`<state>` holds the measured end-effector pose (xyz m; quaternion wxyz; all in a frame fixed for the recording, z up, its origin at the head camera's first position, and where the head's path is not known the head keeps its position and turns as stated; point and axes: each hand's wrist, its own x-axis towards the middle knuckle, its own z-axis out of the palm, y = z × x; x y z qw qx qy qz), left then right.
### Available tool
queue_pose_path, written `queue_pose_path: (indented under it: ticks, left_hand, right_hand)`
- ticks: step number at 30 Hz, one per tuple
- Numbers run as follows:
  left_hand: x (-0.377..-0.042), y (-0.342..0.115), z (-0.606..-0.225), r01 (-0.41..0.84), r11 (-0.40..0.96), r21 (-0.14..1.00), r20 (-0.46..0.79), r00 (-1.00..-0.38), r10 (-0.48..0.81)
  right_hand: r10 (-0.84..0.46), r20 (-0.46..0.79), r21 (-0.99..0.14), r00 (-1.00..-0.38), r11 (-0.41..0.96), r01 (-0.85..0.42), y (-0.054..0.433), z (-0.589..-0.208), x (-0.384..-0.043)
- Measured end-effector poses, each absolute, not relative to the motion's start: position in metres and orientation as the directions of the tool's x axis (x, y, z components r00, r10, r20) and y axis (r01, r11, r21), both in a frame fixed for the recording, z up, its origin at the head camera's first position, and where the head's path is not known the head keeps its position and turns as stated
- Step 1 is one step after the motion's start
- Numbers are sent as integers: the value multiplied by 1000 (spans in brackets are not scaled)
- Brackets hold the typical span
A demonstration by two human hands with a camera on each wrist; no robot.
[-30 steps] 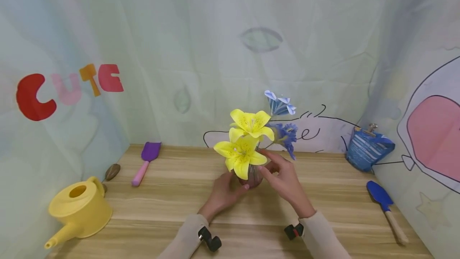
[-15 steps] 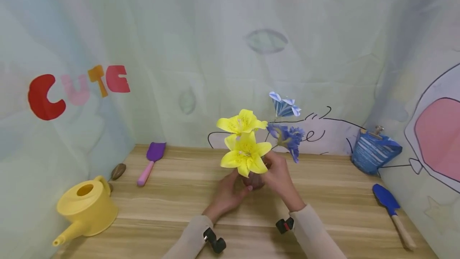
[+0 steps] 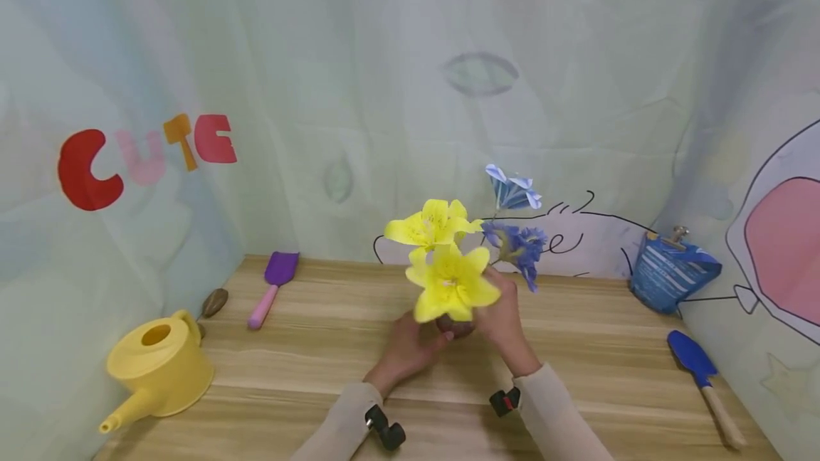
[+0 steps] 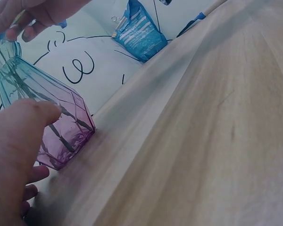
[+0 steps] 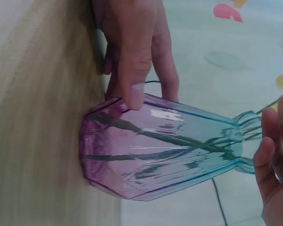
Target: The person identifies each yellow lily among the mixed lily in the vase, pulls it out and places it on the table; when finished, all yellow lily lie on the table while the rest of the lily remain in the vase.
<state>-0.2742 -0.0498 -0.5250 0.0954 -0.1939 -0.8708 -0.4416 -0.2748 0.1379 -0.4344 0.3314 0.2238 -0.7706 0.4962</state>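
A faceted glass vase (image 5: 165, 146), purple at the base and turning teal at the neck, stands on the wooden table. Green stems (image 5: 179, 139) cross inside it. My left hand (image 3: 405, 346) holds the lower body, its thumb (image 5: 136, 89) pressed on the glass. At the mouth, the fingers of my right hand (image 3: 502, 315) are curled around the stems of the yellow lilies, partly hidden by the blooms in the head view. Two yellow lilies (image 3: 450, 282) lean over the front. A blue-violet flower (image 3: 519, 246) and a pale blue one (image 3: 512, 189) rise behind on the right.
A yellow watering can (image 3: 163, 368) sits front left, with a brown stone-like object (image 3: 215, 302) behind it. A purple scoop (image 3: 282, 269) lies at the back left. On the right are a clipped blue bag (image 3: 673, 272) and a blue trowel (image 3: 692, 354). Printed cloth walls enclose the table.
My right hand has closed in at the vase's mouth. The yellow lilies have turned and shifted, the lower one now facing forward. My left hand stays on the vase; the head view has shifted slightly.
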Motion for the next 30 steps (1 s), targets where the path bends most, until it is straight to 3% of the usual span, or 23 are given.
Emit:
queue_pose_path:
  ticks: [6,13,19,24,30]
  left_hand:
    - [-272,-50,-525,442,515,734,355,-897,264]
    - [-273,-47,-526,468,528,709,395,-883,253]
    - [-278,-50,-529,536,520,665,480,-840,252]
    - [-280,-50,-530,485,533,693,422,-873,246]
    - [-277,-49,-528,420,543,727,340,-908,246]
  right_hand:
    - [55,750,-635,-659,337,-695,142,-437,-272]
    - [155,619,-782,-770,212,-586,138,-407,-258]
    - [161,554,-824,-817,246,-510,143,-381,-257]
    - [200,587,-809,-785,191,-556,153,-366,-254]
    - [307,638,-741,-706,-5,-672,178,-321,-241]
